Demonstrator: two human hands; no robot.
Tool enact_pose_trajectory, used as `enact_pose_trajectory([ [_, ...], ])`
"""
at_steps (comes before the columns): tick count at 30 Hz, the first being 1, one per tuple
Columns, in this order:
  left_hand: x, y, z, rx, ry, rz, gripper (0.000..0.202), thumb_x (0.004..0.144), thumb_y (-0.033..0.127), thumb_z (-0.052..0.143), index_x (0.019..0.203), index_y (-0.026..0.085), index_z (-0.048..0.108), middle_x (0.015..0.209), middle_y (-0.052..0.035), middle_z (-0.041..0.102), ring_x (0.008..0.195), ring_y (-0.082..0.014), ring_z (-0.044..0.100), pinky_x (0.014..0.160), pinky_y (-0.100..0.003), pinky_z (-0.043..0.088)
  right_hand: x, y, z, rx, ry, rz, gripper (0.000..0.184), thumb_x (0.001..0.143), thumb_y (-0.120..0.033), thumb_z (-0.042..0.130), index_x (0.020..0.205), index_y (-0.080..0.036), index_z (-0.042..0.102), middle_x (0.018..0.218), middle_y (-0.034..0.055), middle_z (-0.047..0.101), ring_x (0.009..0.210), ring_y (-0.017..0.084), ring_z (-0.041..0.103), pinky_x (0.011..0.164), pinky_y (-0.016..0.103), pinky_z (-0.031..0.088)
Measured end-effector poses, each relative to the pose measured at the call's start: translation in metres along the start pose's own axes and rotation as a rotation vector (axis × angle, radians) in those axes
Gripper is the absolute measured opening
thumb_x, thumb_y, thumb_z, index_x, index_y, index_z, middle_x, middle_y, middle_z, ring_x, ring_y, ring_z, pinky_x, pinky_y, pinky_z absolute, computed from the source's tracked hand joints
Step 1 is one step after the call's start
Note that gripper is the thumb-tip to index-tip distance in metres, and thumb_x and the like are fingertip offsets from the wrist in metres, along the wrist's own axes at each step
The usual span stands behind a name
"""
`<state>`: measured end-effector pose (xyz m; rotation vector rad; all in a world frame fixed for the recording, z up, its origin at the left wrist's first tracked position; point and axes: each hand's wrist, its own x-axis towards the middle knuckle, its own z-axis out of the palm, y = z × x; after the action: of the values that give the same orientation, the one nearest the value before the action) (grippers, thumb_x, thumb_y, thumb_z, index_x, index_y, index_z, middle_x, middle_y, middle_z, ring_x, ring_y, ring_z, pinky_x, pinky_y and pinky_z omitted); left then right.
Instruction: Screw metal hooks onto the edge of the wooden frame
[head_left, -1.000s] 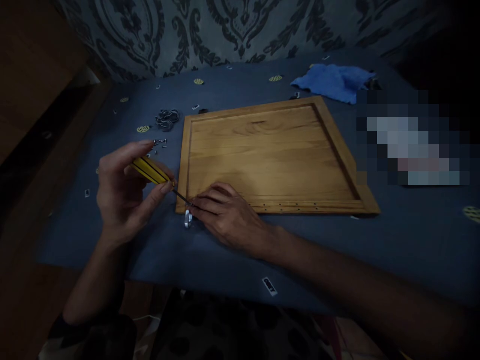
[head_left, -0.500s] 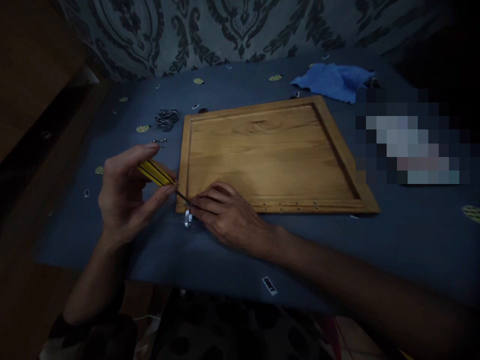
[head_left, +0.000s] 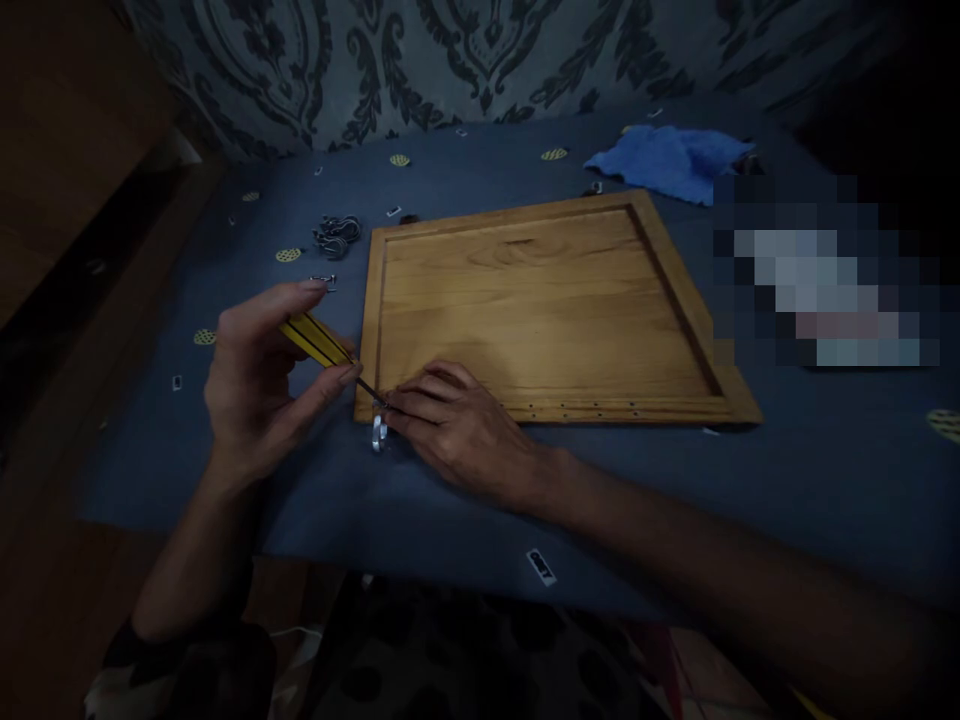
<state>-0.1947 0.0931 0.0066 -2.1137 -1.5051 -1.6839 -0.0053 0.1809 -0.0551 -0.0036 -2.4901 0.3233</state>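
My left hand (head_left: 259, 385) grips a yellow screwdriver (head_left: 319, 340) with black stripes, its shaft slanting down to the right. The screwdriver's tip meets the near left corner of a framed wooden board (head_left: 510, 300). A shiny metal hook (head_left: 379, 433) juts from the near edge of that corner. My right hand (head_left: 465, 435) lies over the near edge, its fingertips pinched at the hook's base beside the tip. Whatever sits under the tip is hidden by the fingers. Small dark holes run along the near rail, right of my right hand.
Several loose metal hooks (head_left: 337, 236) lie in a pile left of the board's far corner, with small screws (head_left: 324, 280) in front of them. A blue cloth (head_left: 667, 160) is at the back right. A pixelated patch covers something on the right. A patterned wall (head_left: 450, 70) stands behind.
The whole view has shifted slightly. My left hand and the screwdriver keep nearly the same pose, and my right hand stays at the corner. The hook looks turned a little.
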Motion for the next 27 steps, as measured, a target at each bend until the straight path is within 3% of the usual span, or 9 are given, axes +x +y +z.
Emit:
enact_pose_trajectory([
  [8, 0.0023, 0.0018, -0.0008, -0.041, -0.049, -0.001, 0.066, 0.074, 0.015, 0.083, 0.132, 0.033, 0.057, 0.129, -0.0011, 0.059, 0.081, -0.0137, 0.07, 0.067, -0.028, 0.067, 0.0007, -0.0005, -0.0001, 0.019, -0.006, 0.003, 0.026, 0.103, -0.019, 0.047, 0.113, -0.013, 0.071, 0.111, 0.0077, 0.076, 0.104, 0.022, 0.062, 0.097, 0.041, 0.044],
  [17, 0.0018, -0.0001, -0.0008, -0.019, -0.034, -0.003, 0.064, 0.073, 0.027, 0.085, 0.131, 0.031, 0.058, 0.125, -0.0024, 0.06, 0.084, -0.0147, 0.068, 0.066, -0.029, 0.064, 0.0, -0.0009, -0.0004, 0.048, -0.018, 0.028, 0.027, 0.103, -0.018, 0.047, 0.117, -0.018, 0.07, 0.113, 0.0085, 0.075, 0.104, 0.021, 0.062, 0.095, 0.043, 0.045],
  [23, -0.0003, -0.0024, -0.0037, 0.055, -0.027, -0.031, 0.064, 0.075, 0.033, 0.083, 0.133, 0.034, 0.058, 0.124, -0.0036, 0.062, 0.096, -0.0221, 0.07, 0.068, -0.033, 0.065, -0.0001, -0.0009, 0.001, 0.071, -0.009, 0.026, 0.026, 0.102, -0.017, 0.049, 0.117, -0.016, 0.07, 0.113, 0.0096, 0.075, 0.105, 0.022, 0.062, 0.096, 0.044, 0.045],
  [27, 0.0015, -0.0009, -0.0053, 0.019, -0.071, -0.05, 0.065, 0.076, 0.036, 0.082, 0.135, 0.036, 0.055, 0.132, -0.003, 0.058, 0.085, -0.0185, 0.07, 0.068, -0.036, 0.065, 0.0002, -0.0014, -0.0004, 0.051, -0.034, 0.039, 0.026, 0.103, -0.019, 0.048, 0.116, -0.017, 0.071, 0.111, 0.0084, 0.075, 0.105, 0.022, 0.062, 0.096, 0.043, 0.045],
])
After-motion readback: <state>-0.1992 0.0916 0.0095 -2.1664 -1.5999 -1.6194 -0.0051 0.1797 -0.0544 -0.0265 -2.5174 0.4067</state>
